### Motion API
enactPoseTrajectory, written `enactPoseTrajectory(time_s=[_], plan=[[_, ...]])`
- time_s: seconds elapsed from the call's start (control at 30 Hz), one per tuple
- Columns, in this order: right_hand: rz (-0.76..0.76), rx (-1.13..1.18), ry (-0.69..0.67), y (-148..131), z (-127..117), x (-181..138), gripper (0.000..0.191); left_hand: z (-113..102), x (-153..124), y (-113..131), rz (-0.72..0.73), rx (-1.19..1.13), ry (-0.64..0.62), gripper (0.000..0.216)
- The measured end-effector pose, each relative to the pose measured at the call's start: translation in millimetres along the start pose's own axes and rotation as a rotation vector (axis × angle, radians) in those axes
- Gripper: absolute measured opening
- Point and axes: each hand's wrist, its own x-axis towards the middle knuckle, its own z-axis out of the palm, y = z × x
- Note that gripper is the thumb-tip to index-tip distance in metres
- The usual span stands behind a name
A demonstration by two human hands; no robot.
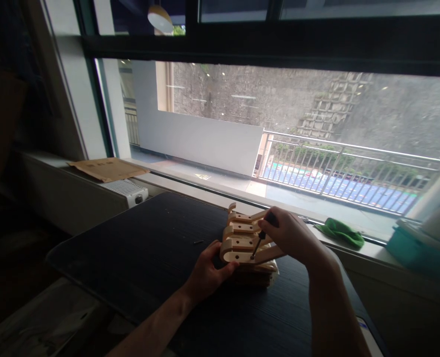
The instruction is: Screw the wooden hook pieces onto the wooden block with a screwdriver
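Observation:
A wooden rack with several curved hooks rests on a stack of wooden pieces on the dark table. My left hand grips the rack's near left end, thumb in front and fingers behind. In my right hand is a screwdriver, its dark handle inside my closed fingers. The shaft slants down and its tip meets a hole in the nearest hook piece. Other hook pieces show dark holes. A small dark screw-like piece lies on the table left of the rack.
The dark table stands against a window sill. Brown cardboard lies on a white unit at the left. On the right sill are a green cloth and a teal container. Beyond the glass runs a metal railing.

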Motion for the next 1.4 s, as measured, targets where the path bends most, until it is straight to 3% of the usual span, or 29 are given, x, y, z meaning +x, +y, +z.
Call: enactPoseTrajectory(time_s=[0.3, 0.6, 0.87, 1.17, 1.4], plan=[[-0.072, 0.036, -0.040, -6.2, -5.6, -5.9, 0.023, 0.6, 0.9, 1.9, 0.005, 0.012, 0.022, 0.018], [0.007, -0.049, 0.021, -1.8, -1.8, -0.4, 0.028, 0.3, 0.0, -1.0, 0.010, 0.009, 0.004, 0.020], [-0.085, 0.067, -0.039, -9.1, -4.5, -5.1, 0.022, 0.3, 0.3, 0.0, -0.006, -0.008, 0.001, 0.019], [0.017, -0.018, 0.020, -2.0, -0.9, -0.1, 0.021, 0.1, 0.7, -2.2, -0.016, 0.006, 0.004, 0.021], [-0.075, 0.044, -0.029, -4.3, -1.3, -2.7, 0.016, 0.1, 0.4, -0.5, -0.017, 0.026, 0.001, 0.018]])
